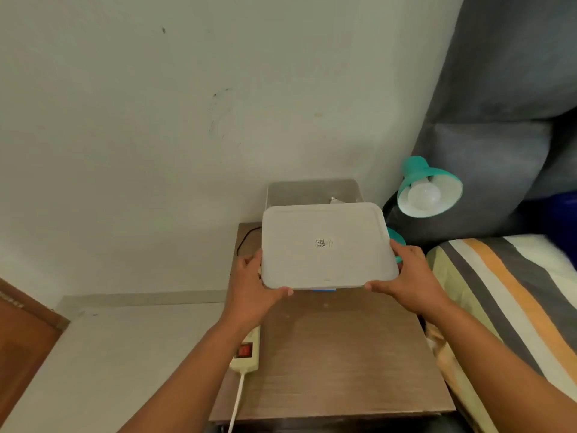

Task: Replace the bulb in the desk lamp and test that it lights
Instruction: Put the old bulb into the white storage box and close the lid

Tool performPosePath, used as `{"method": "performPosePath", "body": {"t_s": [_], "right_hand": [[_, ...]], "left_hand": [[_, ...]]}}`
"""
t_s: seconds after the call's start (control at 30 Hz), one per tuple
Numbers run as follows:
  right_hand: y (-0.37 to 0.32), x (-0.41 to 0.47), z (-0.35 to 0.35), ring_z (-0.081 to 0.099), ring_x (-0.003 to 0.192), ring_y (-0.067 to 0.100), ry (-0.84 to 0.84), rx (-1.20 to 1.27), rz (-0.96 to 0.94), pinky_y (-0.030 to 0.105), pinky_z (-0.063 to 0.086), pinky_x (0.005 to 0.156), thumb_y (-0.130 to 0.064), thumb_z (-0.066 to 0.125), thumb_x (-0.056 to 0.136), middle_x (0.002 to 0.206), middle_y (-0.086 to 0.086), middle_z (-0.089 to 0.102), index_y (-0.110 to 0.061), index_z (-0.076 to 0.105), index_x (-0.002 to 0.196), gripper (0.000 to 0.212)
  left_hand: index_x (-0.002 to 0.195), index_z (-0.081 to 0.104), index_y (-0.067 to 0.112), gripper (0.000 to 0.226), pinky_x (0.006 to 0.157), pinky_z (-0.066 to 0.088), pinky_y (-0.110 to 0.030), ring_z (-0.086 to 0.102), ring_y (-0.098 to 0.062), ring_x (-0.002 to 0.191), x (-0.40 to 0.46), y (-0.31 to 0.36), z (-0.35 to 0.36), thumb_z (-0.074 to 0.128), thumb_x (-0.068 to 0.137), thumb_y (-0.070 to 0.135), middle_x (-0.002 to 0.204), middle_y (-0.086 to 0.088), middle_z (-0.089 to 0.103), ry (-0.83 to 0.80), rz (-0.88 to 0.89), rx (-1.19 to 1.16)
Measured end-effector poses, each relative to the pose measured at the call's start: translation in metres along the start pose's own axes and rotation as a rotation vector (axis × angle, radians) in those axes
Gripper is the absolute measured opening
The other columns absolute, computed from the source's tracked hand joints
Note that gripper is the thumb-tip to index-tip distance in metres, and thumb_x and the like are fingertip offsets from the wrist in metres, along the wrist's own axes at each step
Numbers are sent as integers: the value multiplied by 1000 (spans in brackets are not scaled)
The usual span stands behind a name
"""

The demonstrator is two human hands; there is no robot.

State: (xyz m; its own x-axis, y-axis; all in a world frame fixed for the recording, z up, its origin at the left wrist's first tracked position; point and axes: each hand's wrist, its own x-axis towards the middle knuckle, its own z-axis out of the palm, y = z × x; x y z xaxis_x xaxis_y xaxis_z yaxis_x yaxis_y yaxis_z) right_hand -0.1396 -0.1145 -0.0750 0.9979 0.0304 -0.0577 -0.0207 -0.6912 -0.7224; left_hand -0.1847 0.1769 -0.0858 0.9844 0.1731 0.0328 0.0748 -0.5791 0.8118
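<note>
A teal desk lamp [418,170] stands at the back right of the bedside table, its shade tilted toward me with a white bulb [424,195] screwed in and unlit. Both hands hold a flat white plastic lid [327,245] level above the table. My left hand [253,289] grips its left front corner and my right hand [409,276] grips its right front corner. Behind the lid stands an open translucent box [312,190]; the base of another bulb [333,200] peeks out of it. The lid hides most of the box.
The brown wooden table [337,354] carries a cream power strip [248,351] with a red switch on its left edge. A black cord [245,239] runs behind the lid. A bed with a striped pillow [512,292] and grey headboard is at right; a wall is behind.
</note>
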Motion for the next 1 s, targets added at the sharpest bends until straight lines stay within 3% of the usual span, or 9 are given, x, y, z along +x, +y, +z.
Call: {"method": "performPosePath", "body": {"t_s": [0.17,0.23,0.3,0.43,0.6,0.73,0.93,1.0], "right_hand": [[-19,62,4,44,112,21,14,22,3,37,43,98,-28,89,62,120,2,36,-25,44,139,89],[-24,86,6,48,109,21,19,28,29,40,47,96,-38,89,54,119,4,43,-25,51,130,87],[-23,111,8,54,108,24,39,71,49,47,51,93,-51,85,45,117,5,53,-27,55,123,87],[-25,148,12,54,110,22,43,166,99,38,48,91,-32,89,64,121,2,51,-25,53,128,73],[-26,170,27,42,127,29,68,138,174,48,40,109,-46,81,68,138,8,36,-24,47,140,83],[-25,174,34,41,131,30,84,122,187,48,39,110,-48,79,70,142,9,36,-19,42,145,88],[-22,171,38,34,137,32,60,52,192,47,32,114,-46,73,81,148,12,31,-15,32,151,86],[-22,170,38,34,138,32,32,31,175,47,32,114,-50,69,83,149,13,32,-14,29,152,87]], "left_hand": [[132,46,39,82,104,43,-33,48,-17,117,73,-1,-2,87,63,24,118,6,39,-10,28,-41],[130,46,40,79,103,42,-29,47,-15,116,99,-3,0,87,64,27,119,5,39,-34,21,-34],[131,47,40,81,104,42,-31,46,-17,117,122,-7,3,85,60,39,120,3,40,-46,14,14],[133,51,32,95,104,45,-40,48,-19,117,158,-14,9,77,47,62,119,2,44,-60,-17,80],[133,54,34,81,105,43,-38,48,-20,116,178,-21,10,88,60,46,119,2,44,-61,-13,18],[133,55,31,74,102,41,-29,49,-16,114,181,-24,6,88,67,33,120,1,44,-82,-11,-2],[134,53,29,72,105,41,-32,49,-17,116,182,-27,8,86,70,36,123,0,43,-118,-32,37],[142,44,26,81,107,37,-30,43,-18,123,182,-26,10,83,73,42,126,2,37,-125,-56,64]]}}
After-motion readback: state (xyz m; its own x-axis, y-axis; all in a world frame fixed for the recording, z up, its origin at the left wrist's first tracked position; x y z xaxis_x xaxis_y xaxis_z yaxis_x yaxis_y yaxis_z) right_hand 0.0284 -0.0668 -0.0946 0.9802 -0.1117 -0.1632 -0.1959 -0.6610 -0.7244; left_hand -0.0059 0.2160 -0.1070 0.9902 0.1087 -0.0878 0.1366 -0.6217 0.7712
